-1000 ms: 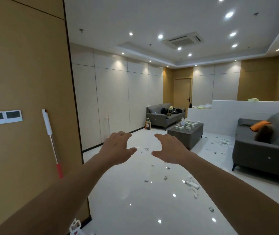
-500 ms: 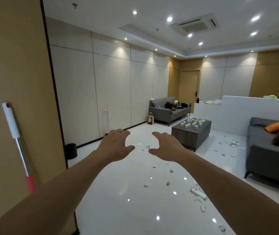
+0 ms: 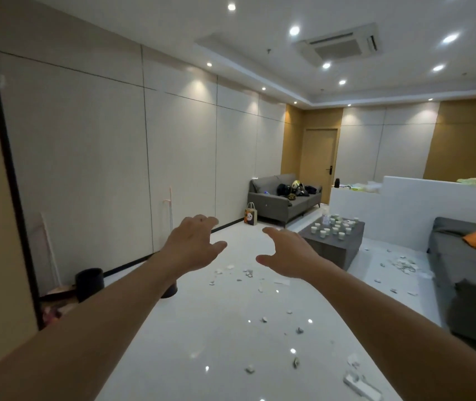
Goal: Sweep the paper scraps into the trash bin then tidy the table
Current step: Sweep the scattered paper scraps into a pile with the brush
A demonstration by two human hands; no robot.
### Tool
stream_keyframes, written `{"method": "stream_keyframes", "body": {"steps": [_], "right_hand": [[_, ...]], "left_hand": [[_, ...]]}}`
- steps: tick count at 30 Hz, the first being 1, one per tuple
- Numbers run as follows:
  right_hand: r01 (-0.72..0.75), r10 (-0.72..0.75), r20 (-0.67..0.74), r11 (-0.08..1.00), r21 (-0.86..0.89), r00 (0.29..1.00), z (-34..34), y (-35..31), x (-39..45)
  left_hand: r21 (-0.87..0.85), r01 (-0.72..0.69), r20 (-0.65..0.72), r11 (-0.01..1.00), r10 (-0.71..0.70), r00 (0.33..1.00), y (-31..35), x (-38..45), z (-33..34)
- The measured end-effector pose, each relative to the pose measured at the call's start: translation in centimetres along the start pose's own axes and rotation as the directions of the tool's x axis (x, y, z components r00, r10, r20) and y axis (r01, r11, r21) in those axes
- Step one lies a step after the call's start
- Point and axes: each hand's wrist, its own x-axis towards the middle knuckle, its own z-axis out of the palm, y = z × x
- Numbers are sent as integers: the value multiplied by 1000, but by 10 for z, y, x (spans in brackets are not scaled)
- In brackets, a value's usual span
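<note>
1. Head view: my left hand (image 3: 195, 246) is stretched out in front of me, palm down, fingers spread and loosely bent, holding nothing.
2. My right hand (image 3: 287, 254) is stretched out beside it, fingers spread likewise, holding nothing; the two hands are apart.
3. Paper scraps (image 3: 247, 273) lie scattered on the white floor (image 3: 202, 328) beyond and below my hands, with more at near right and by the right sofa (image 3: 462, 256).
4. Black trash bin (image 3: 89, 283) stands at left against the panelled wall.
5. Grey table (image 3: 335, 241) stands far right of centre, carrying many small white cups (image 3: 336, 227).
6. Far sofa (image 3: 283, 198) holds dark items; a paper bag (image 3: 250, 217) stands beside it.
</note>
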Motion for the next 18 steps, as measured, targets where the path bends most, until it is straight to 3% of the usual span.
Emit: {"method": "stream_keyframes", "body": {"steps": [4, 8, 13, 18], "right_hand": [[-3, 1, 89, 1000, 28, 996, 44, 7, 90], [34, -37, 91, 999, 36, 995, 88, 15, 189], [88, -92, 61, 994, 73, 994, 132, 29, 336], [106, -120, 117, 987, 124, 986, 160, 34, 483]], "left_hand": [[126, -30, 123, 992, 14, 992, -49, 55, 51], [81, 68, 114, 994, -77, 990, -104, 127, 92], [161, 83, 104, 984, -101, 989, -163, 243, 149], [209, 117, 103, 971, -141, 985, -211, 364, 188]]}}
